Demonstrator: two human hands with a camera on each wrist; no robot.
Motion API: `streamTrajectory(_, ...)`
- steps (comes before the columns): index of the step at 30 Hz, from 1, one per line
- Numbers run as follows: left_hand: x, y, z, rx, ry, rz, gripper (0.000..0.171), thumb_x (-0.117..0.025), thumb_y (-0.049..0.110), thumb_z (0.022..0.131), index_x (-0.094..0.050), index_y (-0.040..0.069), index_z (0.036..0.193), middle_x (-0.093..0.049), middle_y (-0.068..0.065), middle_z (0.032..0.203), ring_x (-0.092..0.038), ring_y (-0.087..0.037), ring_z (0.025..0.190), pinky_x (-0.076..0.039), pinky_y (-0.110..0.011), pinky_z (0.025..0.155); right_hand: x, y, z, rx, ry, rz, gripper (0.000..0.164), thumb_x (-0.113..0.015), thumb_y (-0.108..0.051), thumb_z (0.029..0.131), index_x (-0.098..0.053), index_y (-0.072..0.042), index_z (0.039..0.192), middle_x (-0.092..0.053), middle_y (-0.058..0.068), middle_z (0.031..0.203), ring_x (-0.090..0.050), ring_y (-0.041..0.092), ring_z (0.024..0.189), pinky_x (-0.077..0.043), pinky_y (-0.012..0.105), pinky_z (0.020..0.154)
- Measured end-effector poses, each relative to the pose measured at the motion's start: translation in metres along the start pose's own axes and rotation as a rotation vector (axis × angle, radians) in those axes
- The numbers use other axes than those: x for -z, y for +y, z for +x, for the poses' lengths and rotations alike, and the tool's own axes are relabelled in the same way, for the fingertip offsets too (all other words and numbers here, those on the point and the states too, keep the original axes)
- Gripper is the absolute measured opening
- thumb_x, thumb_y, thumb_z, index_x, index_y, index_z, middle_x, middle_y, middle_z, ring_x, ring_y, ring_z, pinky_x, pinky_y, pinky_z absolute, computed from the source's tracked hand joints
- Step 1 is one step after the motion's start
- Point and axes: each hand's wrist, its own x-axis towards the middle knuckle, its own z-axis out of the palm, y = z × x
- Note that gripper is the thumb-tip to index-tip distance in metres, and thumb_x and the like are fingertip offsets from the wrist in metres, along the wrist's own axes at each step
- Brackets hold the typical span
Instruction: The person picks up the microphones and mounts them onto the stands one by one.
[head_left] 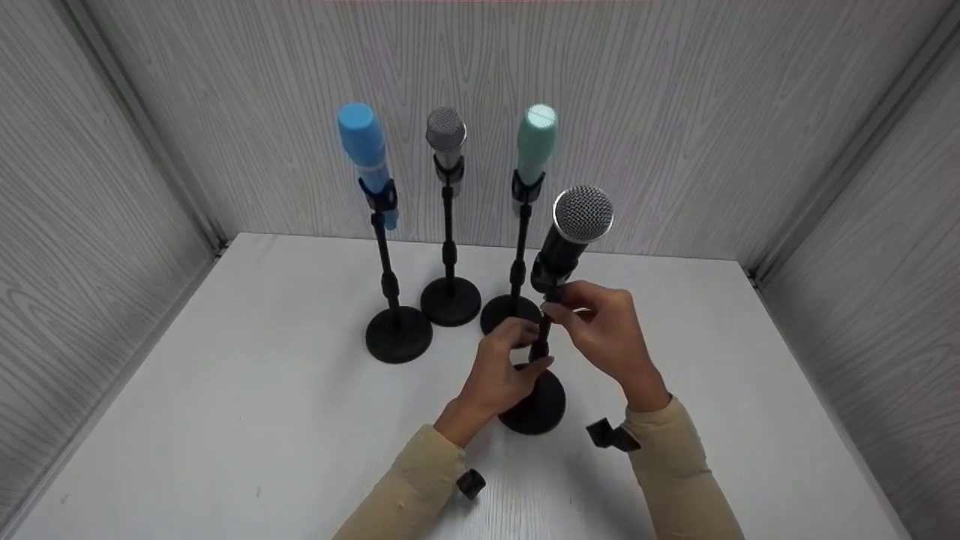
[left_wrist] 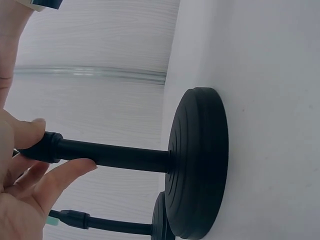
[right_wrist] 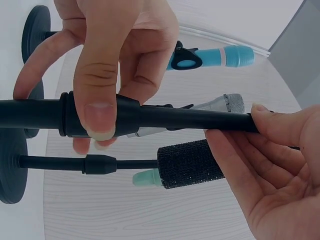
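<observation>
A black microphone stand (head_left: 532, 405) stands upright at the front of the group, bearing a black microphone (head_left: 583, 215) with a silver mesh head. My left hand (head_left: 501, 369) grips the stand's collar (right_wrist: 129, 117) partway up the pole, thumb and fingers on opposite sides. Higher up, my right hand (head_left: 611, 330) pinches the thin upper rod (right_wrist: 195, 119) between thumb and fingers, just beneath the clip. In the left wrist view the round base (left_wrist: 200, 165) rests flat on the table. The right wrist view shows the microphone's glittery dark handle (right_wrist: 187, 164), partly behind my right hand.
Behind stand three more stands holding a blue microphone (head_left: 361, 139), a silver microphone (head_left: 446, 131) and a mint-green microphone (head_left: 537, 139). The mint one's base (head_left: 499, 309) is close behind my left hand. Pale wood-grain panels (head_left: 480, 52) enclose the white table (head_left: 300, 450).
</observation>
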Motion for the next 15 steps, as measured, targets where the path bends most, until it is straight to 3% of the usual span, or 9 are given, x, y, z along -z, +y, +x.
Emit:
streamTrajectory(8,-0.0014,0.0007,0.0007,-0.049,-0.006,0.003,0.021,-0.076,-0.002,0.088,-0.068,-0.001,0.108,-0.061,-0.011,0.122,-0.068,-0.020,0.110,-0.061,-0.036,0.093,-0.0002,-0.0010,0.0005,-0.005,-0.004,0.005,0.009,-0.077,0.000,0.090,-0.079,-0.005,0.097,-0.079,0.006,0.088,-0.076,0.017,0.084,-0.060,0.020,0.070)
streamTrajectory(15,-0.0009,0.0005,0.0009,-0.017,-0.007,0.029,0.022,-0.078,0.003,0.088,-0.072,0.000,0.109,-0.064,-0.009,0.120,-0.069,-0.019,0.110,-0.060,-0.032,0.094,0.0004,0.0011,-0.0002,-0.032,0.007,0.002,0.009,-0.078,-0.001,0.089,-0.079,-0.008,0.095,-0.079,0.006,0.087,-0.076,0.016,0.084,-0.059,0.019,0.069)
